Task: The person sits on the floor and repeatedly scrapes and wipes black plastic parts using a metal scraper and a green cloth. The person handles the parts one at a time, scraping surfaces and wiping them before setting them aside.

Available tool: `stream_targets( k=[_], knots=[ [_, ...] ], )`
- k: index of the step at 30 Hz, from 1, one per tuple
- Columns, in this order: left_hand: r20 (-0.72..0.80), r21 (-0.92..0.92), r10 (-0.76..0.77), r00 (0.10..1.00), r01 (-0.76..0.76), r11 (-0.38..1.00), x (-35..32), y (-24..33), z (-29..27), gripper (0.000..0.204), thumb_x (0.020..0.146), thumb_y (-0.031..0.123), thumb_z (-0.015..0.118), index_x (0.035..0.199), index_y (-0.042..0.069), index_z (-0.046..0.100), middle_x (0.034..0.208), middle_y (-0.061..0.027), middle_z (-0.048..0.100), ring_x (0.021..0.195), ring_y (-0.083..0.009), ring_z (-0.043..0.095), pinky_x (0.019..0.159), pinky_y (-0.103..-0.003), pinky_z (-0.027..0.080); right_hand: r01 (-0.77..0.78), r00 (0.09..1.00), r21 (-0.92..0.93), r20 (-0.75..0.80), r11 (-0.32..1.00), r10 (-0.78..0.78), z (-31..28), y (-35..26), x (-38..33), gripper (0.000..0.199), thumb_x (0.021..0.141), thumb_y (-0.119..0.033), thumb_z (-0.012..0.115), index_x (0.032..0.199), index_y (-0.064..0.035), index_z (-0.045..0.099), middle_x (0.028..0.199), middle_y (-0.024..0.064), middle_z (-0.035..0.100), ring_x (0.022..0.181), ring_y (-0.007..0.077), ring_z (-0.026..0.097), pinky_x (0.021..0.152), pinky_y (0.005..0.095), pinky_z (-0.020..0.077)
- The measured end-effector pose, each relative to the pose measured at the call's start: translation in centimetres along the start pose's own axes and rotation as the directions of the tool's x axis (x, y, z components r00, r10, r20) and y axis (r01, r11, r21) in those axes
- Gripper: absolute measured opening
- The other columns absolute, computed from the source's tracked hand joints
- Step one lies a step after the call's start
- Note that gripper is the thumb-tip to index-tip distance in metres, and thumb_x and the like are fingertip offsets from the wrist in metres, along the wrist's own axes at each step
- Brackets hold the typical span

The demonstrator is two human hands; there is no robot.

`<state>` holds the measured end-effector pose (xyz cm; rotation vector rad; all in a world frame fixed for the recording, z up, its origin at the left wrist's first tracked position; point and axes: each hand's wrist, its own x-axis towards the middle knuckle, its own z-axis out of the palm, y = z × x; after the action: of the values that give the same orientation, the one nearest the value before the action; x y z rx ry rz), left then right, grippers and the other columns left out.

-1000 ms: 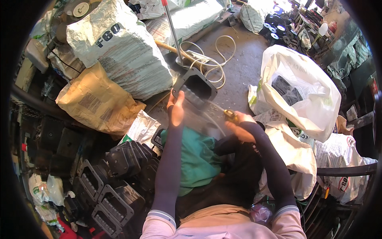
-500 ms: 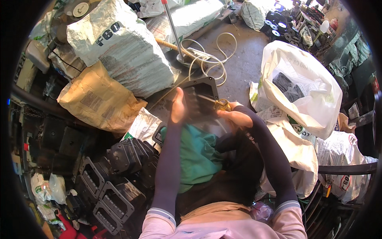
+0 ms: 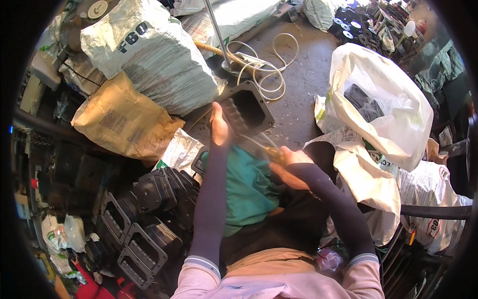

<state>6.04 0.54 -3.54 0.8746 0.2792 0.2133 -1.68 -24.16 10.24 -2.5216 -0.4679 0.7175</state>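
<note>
My left hand (image 3: 219, 125) grips a black plastic housing (image 3: 267, 112) by its left side, thumb up. The housing is a deep rectangular box with a flanged rim and screw holes at its corners, tilted over my lap. In my right hand (image 3: 296, 168) is a screwdriver (image 3: 273, 153) with a yellow handle, smeared by motion. Its thin shaft points up and left toward the housing's lower edge; whether the tip touches cannot be made out. Beneath both hands a green cloth (image 3: 249, 194) lies across my lap.
Several similar black housings (image 3: 141, 249) are piled at my left. A brown paper bag (image 3: 124, 119) and a large white sack (image 3: 144, 60) stand beyond them. At right is an open white sack (image 3: 338, 114) holding dark parts. A pale cable (image 3: 279, 67) coils on the floor ahead.
My right hand has drawn the screwdriver down and back from inside the housing toward my lap. The housing has tilted, its right side now lower, while my left hand keeps its grip.
</note>
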Motion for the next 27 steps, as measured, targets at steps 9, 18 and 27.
stream_targets(
  k=[9, 18, 27],
  knots=[
    [0.055, 0.120, -0.029, 0.998, 0.022, 0.993, 0.1, -1.2, -0.6, 0.064, 0.107, 0.047, 0.040, 0.139, -0.008, 0.047, 0.138, -0.0165, 0.053, 0.125, -0.0230, 0.051, 0.108, -0.034, 0.038, 0.014, 0.961, 0.076, -0.277, 0.997, 0.008, -0.4, -1.9, 5.2, 0.047, 0.091, -0.044, 0.063, 0.116, -0.0046, 0.053, 0.094, 0.0270, 0.068, 0.094, 0.0459, 0.066, 0.084, 0.0514, 0.0520],
    [-0.225, 0.338, 0.253, 0.941, -0.168, 0.926, 0.7, -1.1, -1.6, 0.056, 0.106, 0.040, 0.044, 0.138, -0.006, 0.048, 0.136, -0.0188, 0.054, 0.125, -0.0270, 0.052, 0.108, -0.034, 0.038, -0.010, 0.965, 0.247, -0.251, 0.969, 0.074, 0.6, 1.6, 1.1, 0.048, 0.093, -0.041, 0.063, 0.122, -0.0033, 0.056, 0.096, 0.0296, 0.068, 0.094, 0.0462, 0.066, 0.082, 0.0488, 0.0517],
    [-0.203, 0.713, 0.361, 0.910, -0.115, 0.691, -0.8, 1.5, 0.5, 0.061, 0.102, 0.045, 0.054, 0.128, -0.010, 0.057, 0.126, -0.0196, 0.063, 0.112, -0.0265, 0.060, 0.101, -0.033, 0.042, -0.117, 0.958, 0.203, -0.233, 0.972, 0.164, 0.0, 2.9, 0.7, 0.041, 0.093, -0.034, 0.063, 0.120, -0.0025, 0.058, 0.097, 0.0265, 0.069, 0.093, 0.0430, 0.067, 0.082, 0.0469, 0.0522]
  ],
)
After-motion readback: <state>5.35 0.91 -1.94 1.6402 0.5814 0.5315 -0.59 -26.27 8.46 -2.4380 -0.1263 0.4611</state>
